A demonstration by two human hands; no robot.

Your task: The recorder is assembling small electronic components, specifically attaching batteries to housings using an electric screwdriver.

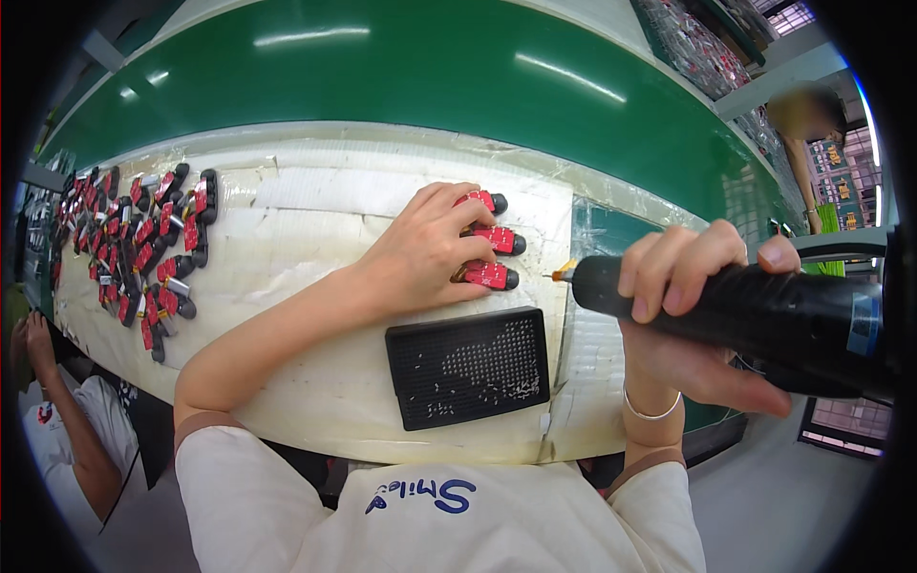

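Three small black parts with red circuit boards lie in a column on the pale work surface: a far one, a middle one and a near one. My left hand curls over their left ends, its fingers gripping among them and hiding those ends. My right hand is wrapped around a thick black electric screwdriver, held level. Its thin bit points left, a short way right of the near part, touching none of them. A black screw tray with a grid of holes and many small screws sits below my left hand.
At the left is a heap of similar red-and-black parts. A green panel runs along the far side of the covered work surface. Another person's arm shows at lower left, another person at upper right.
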